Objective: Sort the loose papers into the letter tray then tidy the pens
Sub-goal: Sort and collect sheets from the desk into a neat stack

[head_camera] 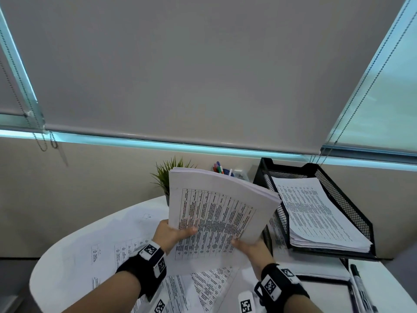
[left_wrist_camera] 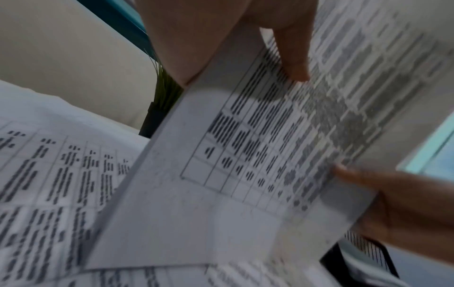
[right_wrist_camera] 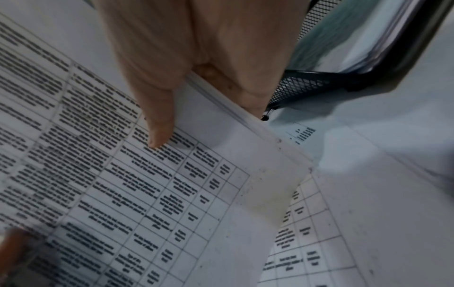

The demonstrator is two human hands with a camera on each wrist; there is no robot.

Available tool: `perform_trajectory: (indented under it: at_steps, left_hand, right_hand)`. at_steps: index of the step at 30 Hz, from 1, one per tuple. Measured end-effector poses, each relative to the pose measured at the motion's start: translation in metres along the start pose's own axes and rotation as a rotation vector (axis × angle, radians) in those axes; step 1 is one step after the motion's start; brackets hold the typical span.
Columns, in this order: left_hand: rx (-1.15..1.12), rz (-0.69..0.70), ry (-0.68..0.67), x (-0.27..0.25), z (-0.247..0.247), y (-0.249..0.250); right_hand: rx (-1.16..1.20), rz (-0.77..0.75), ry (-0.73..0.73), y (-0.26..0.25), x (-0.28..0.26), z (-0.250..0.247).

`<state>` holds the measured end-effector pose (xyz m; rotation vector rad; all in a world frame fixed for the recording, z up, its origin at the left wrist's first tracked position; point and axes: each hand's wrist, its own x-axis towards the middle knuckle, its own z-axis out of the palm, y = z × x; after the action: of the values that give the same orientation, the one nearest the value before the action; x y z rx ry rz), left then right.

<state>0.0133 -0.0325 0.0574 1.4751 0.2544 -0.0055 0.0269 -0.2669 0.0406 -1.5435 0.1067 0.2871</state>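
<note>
A thick stack of printed papers is held up above the white table, tilted back. My left hand grips its lower left edge, thumb on top. My right hand grips the lower right corner, thumb on the printed face, fingers underneath. The black mesh letter tray stands just to the right and holds a pile of papers. More loose sheets lie on the table under my hands. Pens stand in a holder behind the stack; a marker lies at the right.
A small green plant in a dark pot stands behind the held stack. The round table edge curves at the left. A lower black tray level sits under the mesh tray. Window blinds hang behind.
</note>
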Motion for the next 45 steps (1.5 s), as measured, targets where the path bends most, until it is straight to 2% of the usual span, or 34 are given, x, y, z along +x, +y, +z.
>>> perform_trajectory:
  at_steps: [3, 6, 11, 21, 29, 32, 37, 41, 45]
  left_hand:
    - [-0.009, 0.005, 0.012, -0.002, 0.0, -0.002]
    - [-0.029, 0.016, -0.034, -0.003, -0.002, 0.003]
    - [0.006, 0.025, -0.073, -0.008, -0.008, -0.002]
    - [-0.063, -0.091, -0.099, -0.01, -0.011, -0.03]
    - [0.075, -0.208, -0.283, -0.033, -0.018, -0.044]
    - [0.103, -0.232, -0.228, -0.041, -0.016, -0.054]
    - [0.135, -0.272, -0.089, -0.033, -0.019, -0.069]
    - [0.122, -0.252, -0.065, -0.036, -0.01, -0.061]
    - [0.189, -0.208, -0.069, -0.04, -0.005, -0.064]
  right_hand:
    - [0.009, 0.007, 0.005, -0.008, -0.007, 0.003]
    - [0.023, 0.028, -0.033, -0.015, -0.017, 0.0]
    - [0.148, 0.005, -0.027, -0.001, -0.029, -0.011]
    - [0.109, -0.05, -0.018, 0.02, -0.044, -0.007]
    - [0.163, 0.02, 0.018, 0.038, -0.054, -0.014]
    - [0.161, 0.072, 0.037, 0.046, -0.051, -0.017]
    - [-0.001, 0.084, 0.047, 0.057, -0.058, -0.018]
    - [-0.089, 0.1, 0.008, 0.065, -0.064, -0.017]
    - [-0.054, 0.17, 0.008, 0.068, -0.063, -0.022]
